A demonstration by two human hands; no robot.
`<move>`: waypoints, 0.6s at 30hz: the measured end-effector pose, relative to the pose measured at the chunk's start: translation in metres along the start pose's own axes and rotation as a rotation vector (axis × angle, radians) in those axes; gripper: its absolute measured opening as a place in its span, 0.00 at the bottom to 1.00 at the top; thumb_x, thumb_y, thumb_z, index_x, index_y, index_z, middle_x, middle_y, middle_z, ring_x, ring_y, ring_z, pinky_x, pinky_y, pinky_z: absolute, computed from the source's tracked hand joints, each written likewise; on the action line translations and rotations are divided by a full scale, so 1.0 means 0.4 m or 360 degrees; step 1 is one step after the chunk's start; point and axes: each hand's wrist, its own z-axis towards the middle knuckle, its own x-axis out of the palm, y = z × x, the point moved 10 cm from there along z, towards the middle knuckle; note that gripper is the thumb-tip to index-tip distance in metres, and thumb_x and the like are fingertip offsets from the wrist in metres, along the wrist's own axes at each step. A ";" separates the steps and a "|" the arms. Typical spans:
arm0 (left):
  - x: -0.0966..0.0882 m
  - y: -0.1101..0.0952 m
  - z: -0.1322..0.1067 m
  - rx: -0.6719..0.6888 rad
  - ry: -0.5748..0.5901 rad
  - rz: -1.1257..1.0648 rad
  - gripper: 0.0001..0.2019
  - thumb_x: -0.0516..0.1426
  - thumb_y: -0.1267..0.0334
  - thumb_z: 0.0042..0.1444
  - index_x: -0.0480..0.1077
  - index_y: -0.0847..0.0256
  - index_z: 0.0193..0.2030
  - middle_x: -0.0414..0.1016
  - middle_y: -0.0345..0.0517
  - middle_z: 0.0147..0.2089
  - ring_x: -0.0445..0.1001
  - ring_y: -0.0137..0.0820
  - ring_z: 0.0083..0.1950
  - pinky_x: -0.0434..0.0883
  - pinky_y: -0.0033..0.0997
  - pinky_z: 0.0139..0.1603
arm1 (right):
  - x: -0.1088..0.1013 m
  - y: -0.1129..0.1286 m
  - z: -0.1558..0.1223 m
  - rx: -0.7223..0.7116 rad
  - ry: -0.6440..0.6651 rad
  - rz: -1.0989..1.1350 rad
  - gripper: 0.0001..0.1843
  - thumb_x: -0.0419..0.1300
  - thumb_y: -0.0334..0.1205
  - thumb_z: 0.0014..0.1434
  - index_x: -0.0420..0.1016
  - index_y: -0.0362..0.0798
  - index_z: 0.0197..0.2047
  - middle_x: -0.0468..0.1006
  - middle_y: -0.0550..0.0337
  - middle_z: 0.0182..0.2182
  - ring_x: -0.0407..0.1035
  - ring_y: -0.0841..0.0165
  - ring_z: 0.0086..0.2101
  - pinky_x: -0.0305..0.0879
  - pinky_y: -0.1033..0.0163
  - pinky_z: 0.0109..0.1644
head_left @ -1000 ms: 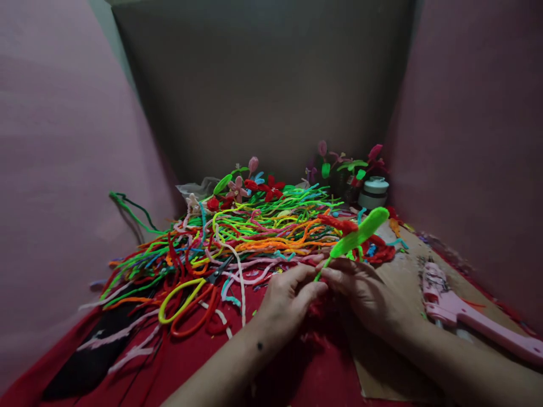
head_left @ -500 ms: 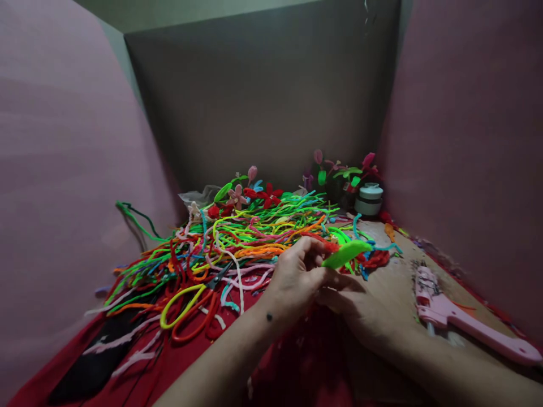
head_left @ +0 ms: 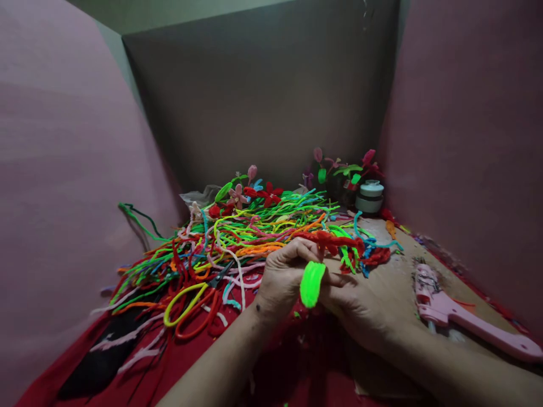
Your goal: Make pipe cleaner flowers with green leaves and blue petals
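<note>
Near the middle of the frame, a bright green leaf-shaped piece of fuzzy pipe cleaner [head_left: 313, 284] stands out between the person's two hands, its rounded end tipped downward. The left hand [head_left: 283, 274] has its thumb and fingers bent in, clamped on the base of a red, fuzzy pipe-cleaner flower [head_left: 335, 239], whose petals spread just above the leaf. The right hand [head_left: 354, 302] meets it from the lower right, just behind the leaf — its fingertips are hidden there, so I cannot tell whether they are pinched together.

A tangled heap of multicoloured fuzzy pipe cleaners [head_left: 258, 229] fills the centre and left of the frame. At its lower edge, left of the left hand, lie scissors with yellow and red loop handles [head_left: 207, 286]. At the lower right, a pink plastic glue gun [head_left: 458, 311] rests on a brown cardboard sheet [head_left: 394, 282]. Farther up, right of centre, stands a pale green lidded jar [head_left: 370, 198] — just beside pink and green fuzzy flowers [head_left: 348, 169].
</note>
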 end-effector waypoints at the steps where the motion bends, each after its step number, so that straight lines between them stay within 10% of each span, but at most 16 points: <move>1: 0.000 -0.004 0.002 -0.0012 0.0024 0.0055 0.06 0.64 0.72 0.39 0.69 0.64 0.22 0.66 0.39 0.29 0.65 0.25 0.31 0.63 0.24 0.33 | 0.004 -0.001 0.001 0.0032 0.0020 -0.0014 0.02 0.61 0.34 0.49 0.73 0.46 0.25 0.67 0.65 0.21 0.56 0.73 0.25 0.54 0.66 0.29; 12: 0.004 -0.033 0.016 0.0220 0.0079 0.0482 0.04 0.64 0.72 0.38 0.73 0.62 0.23 0.68 0.41 0.29 0.66 0.27 0.32 0.64 0.25 0.33 | -0.023 -0.041 0.013 0.0167 -0.0069 0.0205 0.09 0.62 0.30 0.45 0.76 0.46 0.33 0.71 0.64 0.25 0.57 0.74 0.23 0.54 0.66 0.28; 18: -0.028 0.041 0.026 -0.0253 -0.0037 0.0249 0.10 0.64 0.65 0.40 0.70 0.62 0.31 0.69 0.38 0.28 0.66 0.25 0.28 0.64 0.25 0.30 | -0.057 -0.032 0.024 0.0142 -0.0179 0.0253 0.08 0.65 0.34 0.44 0.76 0.46 0.32 0.71 0.64 0.24 0.60 0.74 0.24 0.57 0.67 0.28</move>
